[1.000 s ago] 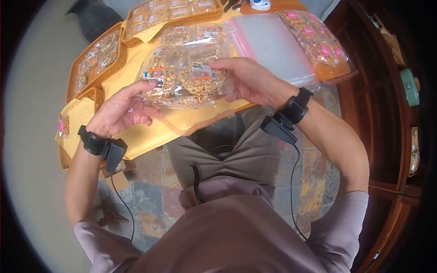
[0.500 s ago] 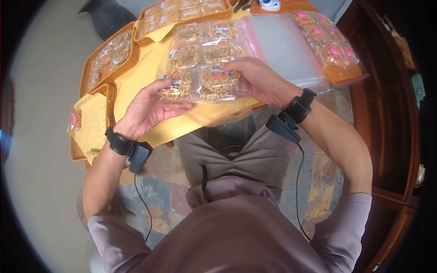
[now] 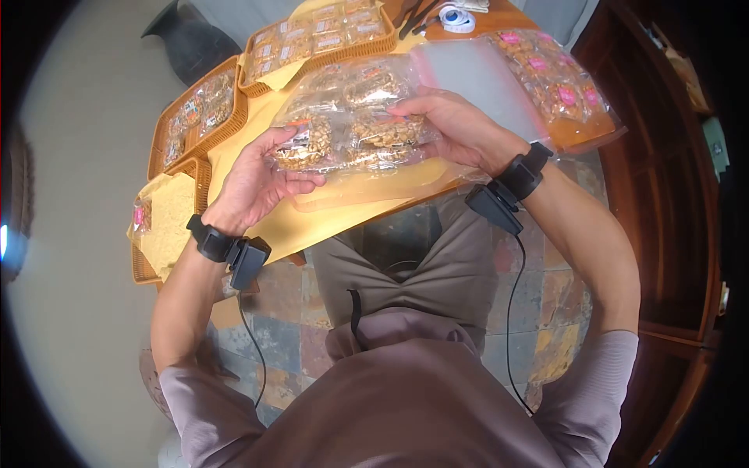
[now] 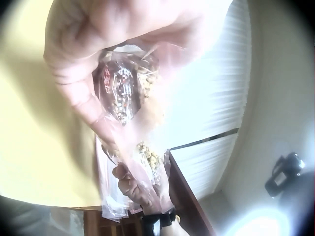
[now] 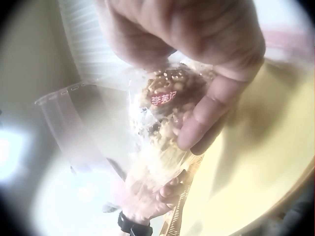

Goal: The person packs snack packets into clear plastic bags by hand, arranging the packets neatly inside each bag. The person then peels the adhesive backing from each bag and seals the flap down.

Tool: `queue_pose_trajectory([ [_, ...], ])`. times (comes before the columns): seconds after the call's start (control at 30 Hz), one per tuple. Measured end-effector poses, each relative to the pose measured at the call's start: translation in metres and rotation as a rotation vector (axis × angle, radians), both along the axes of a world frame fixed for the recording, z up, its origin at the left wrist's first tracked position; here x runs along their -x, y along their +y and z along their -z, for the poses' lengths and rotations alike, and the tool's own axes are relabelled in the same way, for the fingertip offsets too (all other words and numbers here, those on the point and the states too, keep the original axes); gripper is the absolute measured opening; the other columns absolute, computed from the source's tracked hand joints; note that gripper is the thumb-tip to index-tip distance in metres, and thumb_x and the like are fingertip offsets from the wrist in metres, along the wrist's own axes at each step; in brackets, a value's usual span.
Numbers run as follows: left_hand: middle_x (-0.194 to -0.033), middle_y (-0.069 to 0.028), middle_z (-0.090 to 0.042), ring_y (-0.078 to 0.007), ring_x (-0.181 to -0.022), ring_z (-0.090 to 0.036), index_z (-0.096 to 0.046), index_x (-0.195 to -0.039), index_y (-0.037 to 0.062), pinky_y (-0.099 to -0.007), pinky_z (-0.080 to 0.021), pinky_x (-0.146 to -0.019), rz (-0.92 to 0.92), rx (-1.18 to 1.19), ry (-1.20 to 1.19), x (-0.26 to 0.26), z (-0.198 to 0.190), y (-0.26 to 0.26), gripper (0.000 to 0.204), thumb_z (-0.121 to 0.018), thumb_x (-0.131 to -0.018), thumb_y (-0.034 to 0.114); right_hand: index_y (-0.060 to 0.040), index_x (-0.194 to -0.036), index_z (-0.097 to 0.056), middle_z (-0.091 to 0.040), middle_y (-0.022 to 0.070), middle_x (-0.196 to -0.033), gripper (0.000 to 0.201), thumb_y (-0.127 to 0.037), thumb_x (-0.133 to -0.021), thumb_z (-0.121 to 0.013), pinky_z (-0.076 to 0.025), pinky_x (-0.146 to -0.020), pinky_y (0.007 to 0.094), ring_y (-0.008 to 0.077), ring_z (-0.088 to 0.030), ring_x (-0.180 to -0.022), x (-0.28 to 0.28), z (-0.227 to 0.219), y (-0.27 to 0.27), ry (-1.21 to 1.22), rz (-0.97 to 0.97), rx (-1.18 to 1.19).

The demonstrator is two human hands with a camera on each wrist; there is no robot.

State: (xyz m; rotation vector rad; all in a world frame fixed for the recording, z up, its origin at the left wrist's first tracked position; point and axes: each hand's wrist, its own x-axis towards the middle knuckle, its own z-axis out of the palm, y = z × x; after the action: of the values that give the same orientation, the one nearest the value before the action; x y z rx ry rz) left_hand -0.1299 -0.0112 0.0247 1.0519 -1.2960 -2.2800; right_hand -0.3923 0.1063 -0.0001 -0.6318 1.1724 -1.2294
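A clear plastic bag (image 3: 337,144) of round, nutty snack cakes in individual wrappers is held by its near end, over the yellow cloth (image 3: 273,230). My left hand (image 3: 253,179) grips the near left corner, thumb on top and fingers beneath. On the near right, my right hand (image 3: 460,132) pinches the bag with the thumb over a wrapped snack cake (image 3: 382,132). The right wrist view shows a red label (image 5: 163,98) with white characters on one wrapper. Loose clear film (image 5: 74,128) stretches out beyond the cakes there.
Wicker baskets (image 3: 335,57) of wrapped snacks stand at the back and left. Flat clear bags with pink edges (image 3: 476,74) lie right of my hands, beside a filled bag with pink labels (image 3: 546,74). A white and blue roll (image 3: 456,19) sits behind. A dark wooden shelf (image 3: 640,218) stands right.
The bag lay flatter half a second ago, with its rows of cakes in plain view; now its near end is tilted and the film glares. Both hands keep their hold.
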Motion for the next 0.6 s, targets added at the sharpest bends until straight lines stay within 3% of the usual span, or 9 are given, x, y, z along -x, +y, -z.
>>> queue_pose_trajectory([
  [0.1, -0.129, -0.0253, -0.06, -0.0358, -0.082, -0.075, -0.042, -0.151, 0.0054, -0.0346, -0.063, -0.071, -0.012, 0.072, 0.009, 0.004, -0.017, 0.009, 0.057, -0.059, -0.102, 0.03, -0.0025, -0.121, -0.06, -0.063, 0.0093, -0.121, 0.03, -0.019, -0.097, -0.066, -0.059, -0.077, 0.0361, 0.0212, -0.067, -0.1, 0.005, -0.016, 0.005, 0.031, -0.002, 0.008],
  [0.37, -0.13, -0.0303, -0.059, -0.0348, -0.084, -0.074, -0.04, -0.152, 0.0009, -0.0333, -0.064, -0.072, 0.007, 0.271, 0.037, 0.03, -0.066, 0.026, 0.062, -0.059, -0.101, 0.032, -0.0056, -0.122, -0.065, -0.061, 0.007, -0.128, 0.031, -0.021, -0.095, -0.067, -0.052, -0.098, 0.0449, 0.0207, -0.057, -0.12, 0.032, -0.062, 0.025, 0.117, -0.001, 0.143],
  [0.4, -0.131, -0.0313, -0.058, -0.0347, -0.084, -0.074, -0.04, -0.152, 0.0004, -0.0332, -0.065, -0.073, 0.033, 0.312, 0.065, 0.039, -0.075, 0.027, 0.063, -0.06, -0.101, 0.032, -0.0031, -0.124, -0.065, -0.065, 0.0102, -0.127, 0.032, -0.019, -0.096, -0.067, -0.054, -0.1, 0.0452, 0.0218, -0.061, -0.119, 0.039, -0.069, 0.026, 0.182, 0.06, 0.187],
  [0.53, -0.136, -0.0315, -0.058, -0.0358, -0.09, -0.075, -0.044, -0.146, -0.0051, -0.0352, -0.066, -0.077, 0.163, 0.427, 0.192, 0.087, -0.096, 0.019, 0.055, -0.056, -0.104, 0.03, 0.0004, -0.126, -0.064, -0.068, 0.0142, -0.125, 0.033, -0.016, -0.097, -0.065, -0.059, -0.097, 0.041, 0.0221, -0.069, -0.112, 0.092, -0.107, 0.04, 0.226, 0.067, 0.223],
  [0.6, -0.136, -0.0332, -0.057, -0.0358, -0.092, -0.075, -0.044, -0.145, -0.007, -0.034, -0.066, -0.077, 0.206, 0.475, 0.254, 0.124, -0.094, 0.019, 0.056, -0.057, -0.104, 0.028, 0.0061, -0.116, -0.062, -0.072, 0.0172, -0.108, 0.025, -0.013, -0.099, -0.061, -0.064, -0.086, 0.0401, 0.0261, -0.073, -0.098, 0.149, -0.114, 0.034, 0.081, 0.003, 0.247],
])
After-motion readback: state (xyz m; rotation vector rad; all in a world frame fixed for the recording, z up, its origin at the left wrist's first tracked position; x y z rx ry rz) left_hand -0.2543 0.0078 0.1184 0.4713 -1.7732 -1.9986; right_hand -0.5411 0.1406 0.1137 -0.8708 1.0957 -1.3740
